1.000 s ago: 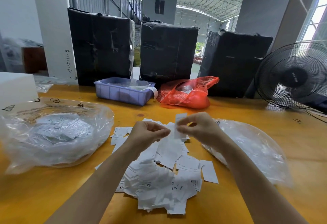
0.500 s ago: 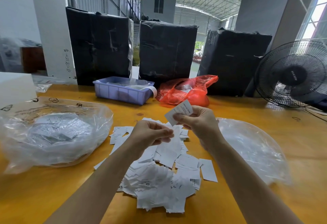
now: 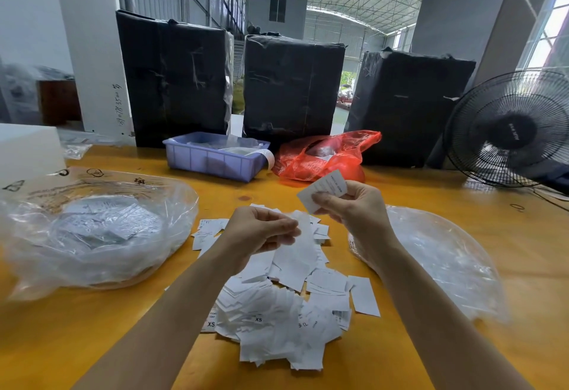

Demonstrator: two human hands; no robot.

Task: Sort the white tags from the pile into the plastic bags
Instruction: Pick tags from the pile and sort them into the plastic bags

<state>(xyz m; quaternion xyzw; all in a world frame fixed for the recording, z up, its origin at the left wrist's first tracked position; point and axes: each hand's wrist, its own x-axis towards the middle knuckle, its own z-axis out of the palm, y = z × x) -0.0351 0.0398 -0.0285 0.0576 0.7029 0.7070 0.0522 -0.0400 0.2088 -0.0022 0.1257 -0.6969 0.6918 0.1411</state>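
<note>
Tag (image 3: 324, 189) sits pinched in the right hand (image 3: 354, 205), raised above the pile (image 3: 286, 297). Left hand (image 3: 261, 229) is curled, fingertips pinching another tag (image 3: 303, 235) over the pile. Left bag (image 3: 92, 229) lies beside the left hand; right bag (image 3: 437, 254) beside the right forearm.

Blue bin (image 3: 212, 159), red bag (image 3: 323, 155), fan (image 3: 511, 128) at table (image 3: 61, 343) back.

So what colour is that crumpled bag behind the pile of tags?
Translucent red-orange bag, seen clearly in the head view.
</note>
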